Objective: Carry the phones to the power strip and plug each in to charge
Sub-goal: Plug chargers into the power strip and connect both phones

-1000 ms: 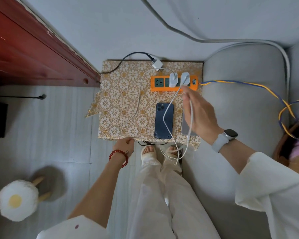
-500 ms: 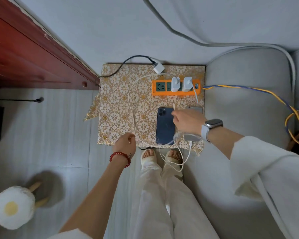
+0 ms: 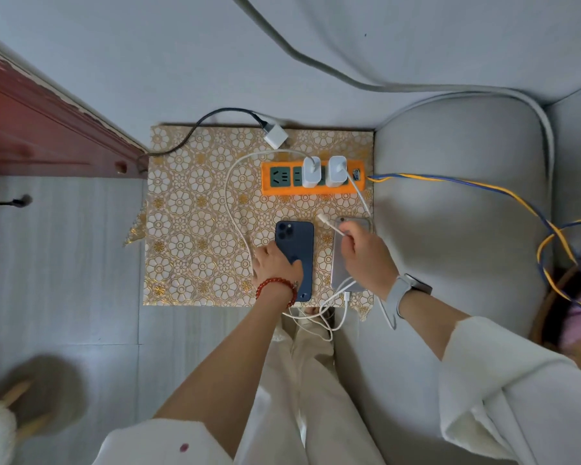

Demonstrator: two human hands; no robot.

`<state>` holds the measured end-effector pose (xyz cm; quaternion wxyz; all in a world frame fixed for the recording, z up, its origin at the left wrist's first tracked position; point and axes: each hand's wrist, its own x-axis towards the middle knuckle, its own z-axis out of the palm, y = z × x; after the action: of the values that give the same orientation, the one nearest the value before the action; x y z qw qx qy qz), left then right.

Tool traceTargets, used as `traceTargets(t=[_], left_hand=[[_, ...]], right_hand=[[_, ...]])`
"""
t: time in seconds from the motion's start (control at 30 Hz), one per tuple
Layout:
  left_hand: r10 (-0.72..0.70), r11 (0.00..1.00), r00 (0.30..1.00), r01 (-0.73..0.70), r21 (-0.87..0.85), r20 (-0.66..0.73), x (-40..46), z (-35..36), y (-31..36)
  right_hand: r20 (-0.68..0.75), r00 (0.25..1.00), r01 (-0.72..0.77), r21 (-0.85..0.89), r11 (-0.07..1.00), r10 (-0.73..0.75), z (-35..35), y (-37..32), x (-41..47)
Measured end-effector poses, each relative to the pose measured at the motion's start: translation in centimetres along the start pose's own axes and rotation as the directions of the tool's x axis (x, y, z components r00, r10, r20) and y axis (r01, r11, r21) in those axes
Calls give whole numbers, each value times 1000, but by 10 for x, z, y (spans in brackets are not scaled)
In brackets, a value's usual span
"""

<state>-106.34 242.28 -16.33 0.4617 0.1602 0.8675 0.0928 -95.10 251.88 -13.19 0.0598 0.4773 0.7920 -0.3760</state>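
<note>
An orange power strip [image 3: 282, 189] lies at the back of a small table with a gold flower-patterned cloth [image 3: 195, 229]. Two white chargers [image 3: 324, 171] are plugged into it. A dark blue phone [image 3: 296, 243] lies face down in front of the strip, and my left hand [image 3: 275, 263] grips its lower left side. Beside it on the right lies a silver phone [image 3: 341, 266], with a white cable in its near end. My right hand [image 3: 366, 253] hovers over the silver phone and pinches the free end of a second white cable [image 3: 329, 223], whose plug points toward the blue phone.
A loose white adapter [image 3: 275, 135] on a black cord lies at the table's back edge. A grey sofa arm [image 3: 457, 213] adjoins the table on the right, crossed by blue and yellow wires [image 3: 483, 189]. A red wooden frame [image 3: 47, 129] stands at left. White cable loops hang off the front edge.
My left hand rose from the table's front edge onto the blue phone. My right hand came back from the power strip with a cable end and now holds it above the silver phone.
</note>
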Motion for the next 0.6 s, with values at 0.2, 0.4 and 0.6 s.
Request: traceTargets(t=[0.2, 0.4, 0.6], left_hand=[[-80, 973, 980, 116, 198, -184, 6, 19, 16], [-193, 973, 972, 207, 103, -131, 13, 14, 22], [-284, 959, 950, 283, -29, -131, 18, 14, 28]], right_hand=[[-40, 999, -19, 16, 1000, 20, 0, 5, 7], [-53, 999, -5, 42, 999, 7, -6, 6, 7], [-74, 996, 46, 45, 998, -43, -6, 11, 10]])
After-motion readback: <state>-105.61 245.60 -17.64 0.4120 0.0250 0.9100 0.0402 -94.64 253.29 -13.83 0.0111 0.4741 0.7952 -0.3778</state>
